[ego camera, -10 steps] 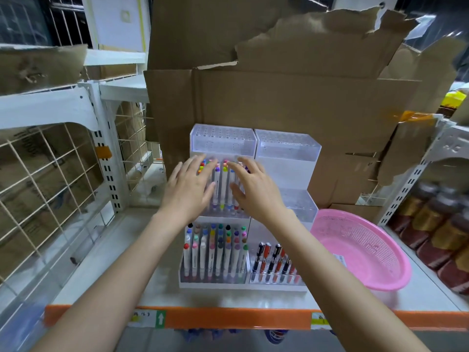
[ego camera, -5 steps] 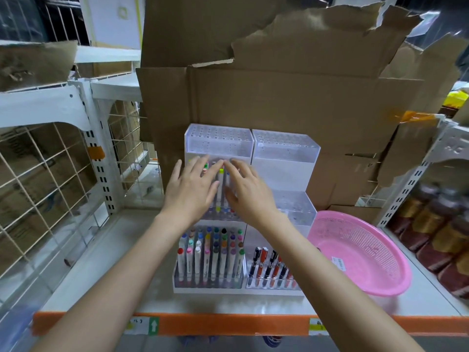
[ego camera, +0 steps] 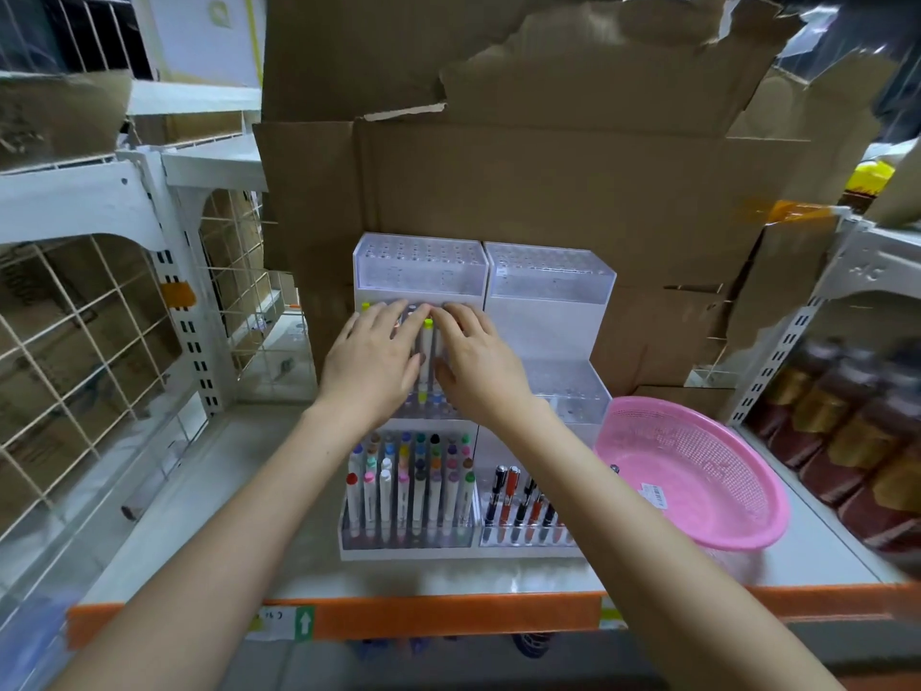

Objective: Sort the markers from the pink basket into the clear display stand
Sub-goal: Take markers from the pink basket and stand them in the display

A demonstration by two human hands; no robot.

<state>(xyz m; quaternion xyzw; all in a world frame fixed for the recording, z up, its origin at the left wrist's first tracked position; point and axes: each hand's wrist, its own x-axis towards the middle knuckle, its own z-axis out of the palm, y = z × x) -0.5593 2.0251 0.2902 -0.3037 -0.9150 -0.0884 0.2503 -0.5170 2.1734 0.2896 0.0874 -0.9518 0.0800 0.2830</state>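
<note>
**Both hands flat on the middle row; basket looks nearly bare**

The left hand point(ego camera: 371, 361) and the right hand point(ego camera: 476, 366) lie side by side, palms down. Their fingers are straight and slightly spread and hold nothing. The fingertips rest on the caps of the middle-tier markers point(ego camera: 427, 341) in the left half of the clear display stand point(ego camera: 548, 311). Between the hands only a yellow-green cap and a strip of pale barrels show; the rest of that row is hidden under them.

Below the wrists, the front-tier markers point(ego camera: 408, 483) stand upright in full rows with many-coloured caps. To their right, pens point(ego camera: 518, 501) fill the front compartment. The top tier of both halves and the right half's middle tier hold nothing that I can see.

Just right of the stand sits the pink basket point(ego camera: 697, 471). Its visible inside shows a white sticker point(ego camera: 653, 493) and no markers, though a small dark item at its near-left rim is too small to name. On that showing the sorting seems nearly done, with little left beyond seating this row evenly.

Torn cardboard point(ego camera: 548, 192) stands behind the stand, on a shelf point(ego camera: 448, 615) with an orange edge.
</note>
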